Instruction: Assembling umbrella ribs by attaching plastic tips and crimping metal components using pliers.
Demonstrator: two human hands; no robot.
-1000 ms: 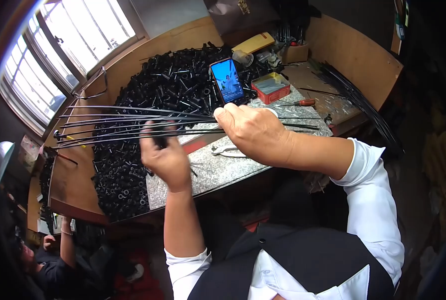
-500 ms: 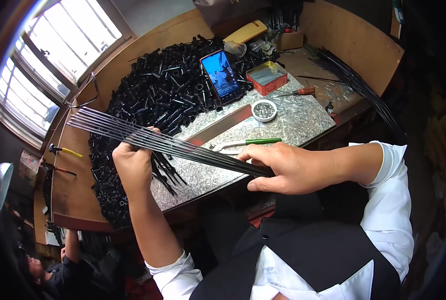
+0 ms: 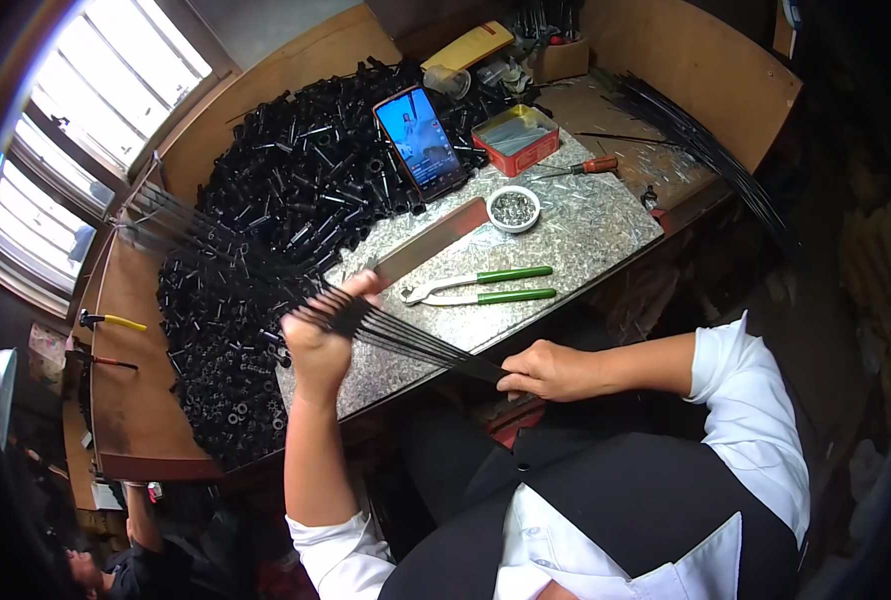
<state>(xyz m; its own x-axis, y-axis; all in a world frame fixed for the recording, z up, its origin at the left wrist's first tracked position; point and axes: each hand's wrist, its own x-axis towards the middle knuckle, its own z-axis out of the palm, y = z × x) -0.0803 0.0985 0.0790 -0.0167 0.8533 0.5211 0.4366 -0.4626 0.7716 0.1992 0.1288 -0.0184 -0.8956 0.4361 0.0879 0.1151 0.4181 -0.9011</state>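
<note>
1. Two bare hands are on one bundle of thin, dark, straight rods point(image 3: 431, 350), which slants above the front edge of the tabletop point(image 3: 591, 225), a pale speckled slab. The right hand point(image 3: 546, 372) is curled tightly, pinching the gathered near ends. If this pinch loosens, some rods could slide out and fall past the edge.

2. At the left hand point(image 3: 321, 345) the rods fan across the fingers. I cannot tell if these fingers press them or only support them, because this part is blurred. If the support is only light, the rods could cross or roll apart.

3. Beyond the left hand, the far ends spread, also blurred, over the heap of short black tubular parts point(image 3: 306, 170). A low swing could catch there and bend a rod or push parts loose.

4. Just beyond the rods lie the steel pincers with green handles point(image 3: 514, 273); a wide sweep could knock them.

5. Farther away, the round white bowl of small metal pieces point(image 3: 515, 230) stands without a lid, near the upright phone with a lit screen point(image 3: 416, 140). An elbow or a rod could, in my judgement, spill one or topple the other.
</note>
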